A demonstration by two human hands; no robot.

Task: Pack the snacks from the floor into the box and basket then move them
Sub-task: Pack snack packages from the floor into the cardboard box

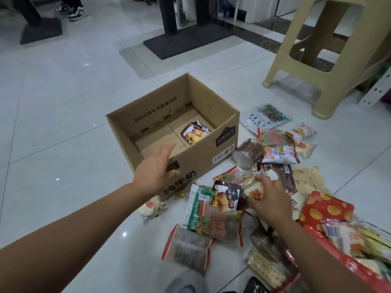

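An open cardboard box [203,149] stands on the white tiled floor with one dark chestnut packet [195,133] lying inside. My left hand [157,166] hovers over the box's near wall, fingers straight and holding nothing. To the right of the box a heap of snack packets [275,157] covers the floor. My right hand [268,199] reaches down into the heap, fingers curled on a small pale packet [251,190] beside a second dark chestnut packet [227,196]. No basket is in view.
A beige plastic stool [330,56] stands at the back right. Black table bases [186,43] and a person's sneakers [74,11] are farther back. A glass jar [246,155] lies tipped by the box; another jar [265,246] sits under my right arm.
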